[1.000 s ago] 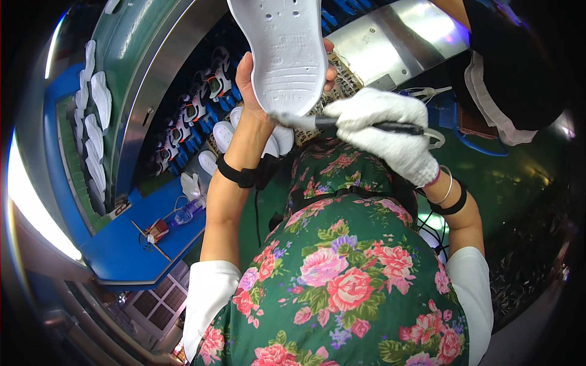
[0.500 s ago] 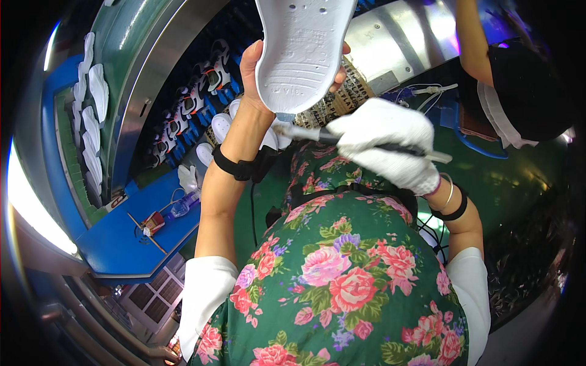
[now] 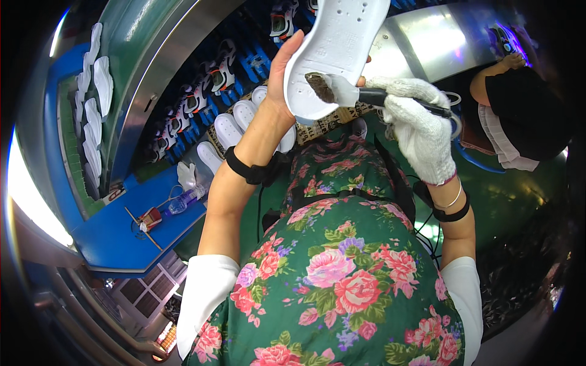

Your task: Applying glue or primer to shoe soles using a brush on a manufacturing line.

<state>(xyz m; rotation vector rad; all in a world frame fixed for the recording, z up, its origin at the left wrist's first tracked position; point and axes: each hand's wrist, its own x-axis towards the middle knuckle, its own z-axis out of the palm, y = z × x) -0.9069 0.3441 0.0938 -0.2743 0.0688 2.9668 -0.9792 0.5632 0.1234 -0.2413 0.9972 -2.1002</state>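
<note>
A white shoe sole (image 3: 334,38), with small holes toward its far end, is held up at the top middle. My bare left hand (image 3: 283,72) grips it by its sides near the close end. Around the black handle of a brush (image 3: 371,96) is my right hand (image 3: 415,119), in a white knit glove. The brush's dark bristles (image 3: 320,87) press on the sole's hollow face near its close end. My left fingers are partly hidden behind the sole.
More white soles (image 3: 229,130) lie beyond my left forearm by printed cardboard (image 3: 329,127). White soles (image 3: 102,85) also line a rack at left. Shoe uppers (image 3: 223,68) stand on blue holders. A bottle (image 3: 183,201) lies on a blue table (image 3: 122,247). Another person (image 3: 519,91) is at right.
The brush has moved up from below the sole onto its face. My left hand has shifted the sole to the right and tilted it. The other person's arm has moved.
</note>
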